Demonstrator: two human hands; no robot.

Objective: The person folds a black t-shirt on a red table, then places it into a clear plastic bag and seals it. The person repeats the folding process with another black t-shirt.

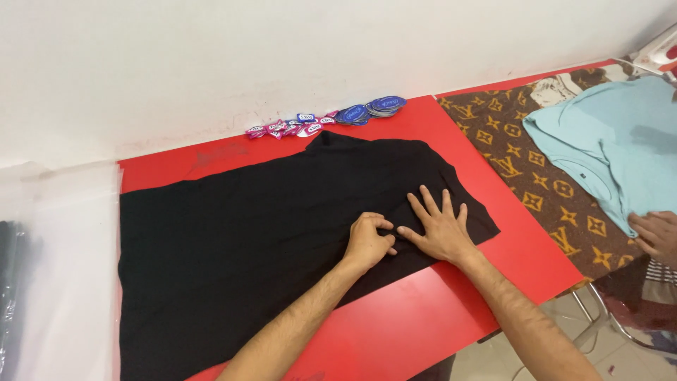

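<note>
We had both hands down on the black garment [268, 219], which lay spread flat over the red table [423, 317]. Our left hand [368, 241] was curled, its fingertips bunched and pinching a small fold of the black fabric. Just to the right of that pinch, almost touching it, our right hand [441, 227] lay flat with the fingers fanned wide, pressing the cloth down and gripping nothing.

Beyond the pinch, toward the wall, the garment's collar end reached close to a scatter of small pink and blue tags [331, 118]. Far off to the left of our left hand sat clear plastic bags [56, 268]. Well to the right of our flat hand, a light blue shirt [613, 148] rested on a brown patterned cloth [550, 183], with another person's hand [656, 236] at its lower edge.

We judged the risks to be small but real. The pinch was shallow, so the fold could slip free if we pulled. If the flat hand eased off its pressure, the whole garment could drag across the smooth table and wrinkle. A push toward the wall could also nudge the cloth into the tags and scatter them.
</note>
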